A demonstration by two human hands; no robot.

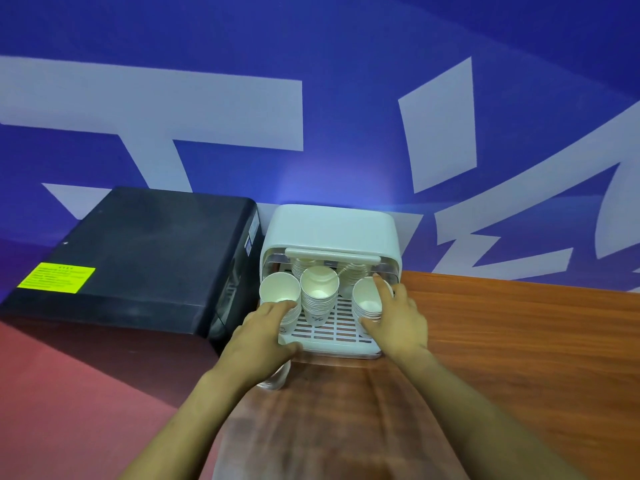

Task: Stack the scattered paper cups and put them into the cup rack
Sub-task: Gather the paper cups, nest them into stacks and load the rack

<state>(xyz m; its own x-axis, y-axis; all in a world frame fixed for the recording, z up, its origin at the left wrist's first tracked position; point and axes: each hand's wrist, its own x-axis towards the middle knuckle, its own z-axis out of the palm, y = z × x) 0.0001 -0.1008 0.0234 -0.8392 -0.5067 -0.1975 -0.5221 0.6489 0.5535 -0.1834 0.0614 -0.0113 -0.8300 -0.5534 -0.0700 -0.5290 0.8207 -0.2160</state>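
Cup rack (pixel 330 233) is the landmark: white plastic box, slatted tray (pixel 337 327) drawn out toward the person, sitting on the wooden counter (pixel 502 341).

On the tray, three stacks of paper cups, mouths up. Left stack (pixel 280 295) at the tray's left edge; middle stack (pixel 318 294) just behind the tray's centre; right stack (pixel 367 299) at the right edge. Further stacks sit deeper inside the rack, under its handle bar.

Left hand (pixel 265 336) wraps the left stack low on its wall, fingers curled round it, thumb toward the tray's front lip. Right hand (pixel 398 318) clasps the right stack: thumb low on the wall, a finger over the top rim.

Something pale and rim-like shows under the left wrist, in front of the rack; too hidden to name.

Handling, as judged: nested paper is light, thin-walled, easily dented. A tall stack probably flexes and can lean or separate if taken only by the top cup. Hold low and around the wall, light squeeze, keep upright.
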